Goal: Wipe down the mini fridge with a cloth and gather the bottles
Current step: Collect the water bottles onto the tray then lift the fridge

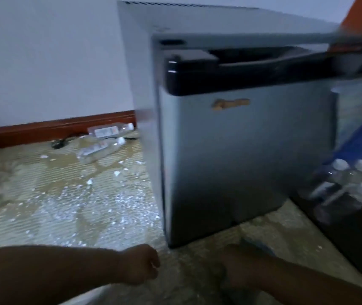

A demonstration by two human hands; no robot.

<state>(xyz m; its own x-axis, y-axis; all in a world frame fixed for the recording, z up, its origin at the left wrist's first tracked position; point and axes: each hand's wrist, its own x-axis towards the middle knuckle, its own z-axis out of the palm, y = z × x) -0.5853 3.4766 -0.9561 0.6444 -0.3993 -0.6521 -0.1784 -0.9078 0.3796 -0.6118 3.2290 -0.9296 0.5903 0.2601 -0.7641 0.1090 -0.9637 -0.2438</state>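
While left hand point(139, 264) is clenching nothing, right hand point(239, 264) grip untellable in blur, loose bottles point(101, 148) are risking rolling if mini fridge point(241, 161) shifts.

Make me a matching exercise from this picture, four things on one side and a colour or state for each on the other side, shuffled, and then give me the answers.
Things
1. mini fridge
2. baseboard
3. bottles left of the fridge
4. bottles right of the fridge

Colour or state
A. standing upright, white caps on top
B. reddish brown
C. silver door with a black band across the top
D. lying on their sides on the floor

Pairs: 1-C, 2-B, 3-D, 4-A
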